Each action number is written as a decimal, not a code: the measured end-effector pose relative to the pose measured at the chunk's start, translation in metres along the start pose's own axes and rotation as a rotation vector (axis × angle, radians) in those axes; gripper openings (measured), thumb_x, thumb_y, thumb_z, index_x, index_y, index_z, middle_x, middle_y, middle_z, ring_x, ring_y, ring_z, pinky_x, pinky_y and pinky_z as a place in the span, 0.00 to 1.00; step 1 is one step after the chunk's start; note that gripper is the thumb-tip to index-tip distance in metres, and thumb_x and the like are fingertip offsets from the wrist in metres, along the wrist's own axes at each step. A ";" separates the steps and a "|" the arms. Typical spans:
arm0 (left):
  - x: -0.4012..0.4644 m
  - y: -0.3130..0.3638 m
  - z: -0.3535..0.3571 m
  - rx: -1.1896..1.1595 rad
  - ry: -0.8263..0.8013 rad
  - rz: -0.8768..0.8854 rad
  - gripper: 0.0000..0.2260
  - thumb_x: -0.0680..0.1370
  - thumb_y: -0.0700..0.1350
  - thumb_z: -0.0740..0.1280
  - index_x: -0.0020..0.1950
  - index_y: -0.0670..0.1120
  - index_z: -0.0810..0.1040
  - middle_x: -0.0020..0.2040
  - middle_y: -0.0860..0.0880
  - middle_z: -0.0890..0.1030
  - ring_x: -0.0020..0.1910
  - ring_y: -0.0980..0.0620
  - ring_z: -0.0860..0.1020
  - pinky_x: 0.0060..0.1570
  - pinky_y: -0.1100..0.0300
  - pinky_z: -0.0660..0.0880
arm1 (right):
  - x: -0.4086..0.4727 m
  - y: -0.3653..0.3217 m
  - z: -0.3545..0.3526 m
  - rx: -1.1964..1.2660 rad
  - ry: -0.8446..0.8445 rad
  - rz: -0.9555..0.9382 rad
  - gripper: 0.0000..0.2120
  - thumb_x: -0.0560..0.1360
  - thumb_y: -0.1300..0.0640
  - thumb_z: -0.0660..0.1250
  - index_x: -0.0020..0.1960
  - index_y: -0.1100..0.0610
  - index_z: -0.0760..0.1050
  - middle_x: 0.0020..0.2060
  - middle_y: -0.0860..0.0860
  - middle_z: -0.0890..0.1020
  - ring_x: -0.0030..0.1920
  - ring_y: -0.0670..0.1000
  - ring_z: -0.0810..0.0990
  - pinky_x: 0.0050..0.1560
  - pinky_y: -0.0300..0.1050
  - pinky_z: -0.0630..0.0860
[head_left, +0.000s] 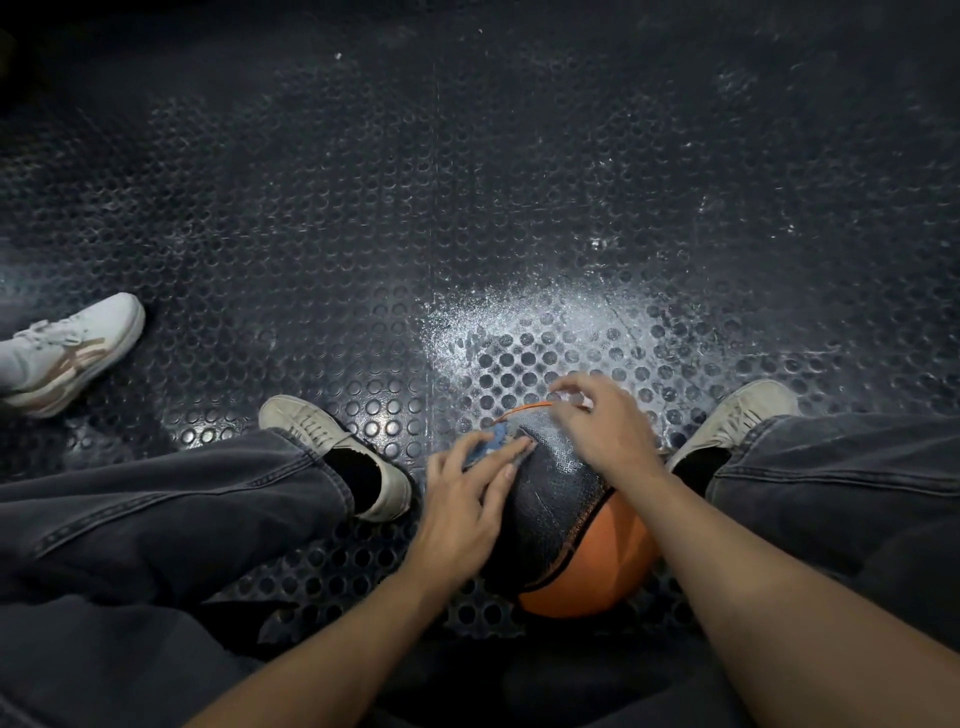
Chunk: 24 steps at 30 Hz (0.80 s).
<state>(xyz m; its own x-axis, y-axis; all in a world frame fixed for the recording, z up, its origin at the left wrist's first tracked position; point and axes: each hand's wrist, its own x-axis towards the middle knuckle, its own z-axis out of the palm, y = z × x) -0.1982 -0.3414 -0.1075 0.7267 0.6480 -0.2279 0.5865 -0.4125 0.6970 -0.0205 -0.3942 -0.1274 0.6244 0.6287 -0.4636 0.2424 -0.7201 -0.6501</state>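
A black and orange basketball (566, 499) sits on the floor between my feet. My left hand (467, 499) lies on its left side, and its straight fingers press a small blue cloth (493, 441) against the ball's surface. My right hand (602, 421) is over the far top of the ball with its fingers bent. It is blurred, and a small pale patch shows at its fingertips. I cannot tell whether it holds anything. Both forearms reach in from the bottom of the view.
The floor (467, 208) is dark rubber with round studs, with a whitish, wet-looking patch (545, 322) just beyond the ball. My shoes (332, 452) (737, 421) and dark jeans flank the ball. Another person's white sneaker (67, 353) is at the left edge.
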 end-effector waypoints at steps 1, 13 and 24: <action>0.006 -0.004 0.001 -0.043 0.029 -0.035 0.14 0.82 0.51 0.58 0.65 0.67 0.68 0.62 0.57 0.68 0.62 0.56 0.65 0.64 0.59 0.63 | -0.004 -0.001 0.001 -0.029 -0.060 -0.083 0.07 0.79 0.49 0.66 0.56 0.39 0.75 0.56 0.41 0.77 0.43 0.39 0.72 0.66 0.63 0.71; 0.007 0.023 -0.008 -0.010 0.196 0.032 0.07 0.77 0.45 0.69 0.53 0.46 0.84 0.48 0.55 0.78 0.45 0.62 0.74 0.48 0.78 0.64 | -0.006 -0.004 0.010 -0.098 0.079 0.009 0.11 0.81 0.47 0.59 0.51 0.46 0.80 0.41 0.42 0.80 0.35 0.42 0.72 0.57 0.52 0.70; 0.010 0.015 -0.019 0.050 0.072 0.178 0.09 0.78 0.44 0.67 0.56 0.49 0.84 0.52 0.54 0.81 0.48 0.59 0.77 0.51 0.68 0.71 | -0.006 -0.011 0.015 -0.083 0.183 0.130 0.15 0.81 0.49 0.57 0.40 0.52 0.75 0.37 0.47 0.79 0.40 0.50 0.76 0.62 0.57 0.70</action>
<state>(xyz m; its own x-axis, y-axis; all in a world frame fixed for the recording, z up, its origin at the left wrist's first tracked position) -0.1893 -0.3289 -0.0864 0.7939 0.6056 -0.0537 0.4697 -0.5548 0.6867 -0.0380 -0.3855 -0.1269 0.7766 0.4712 -0.4182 0.2070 -0.8178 -0.5370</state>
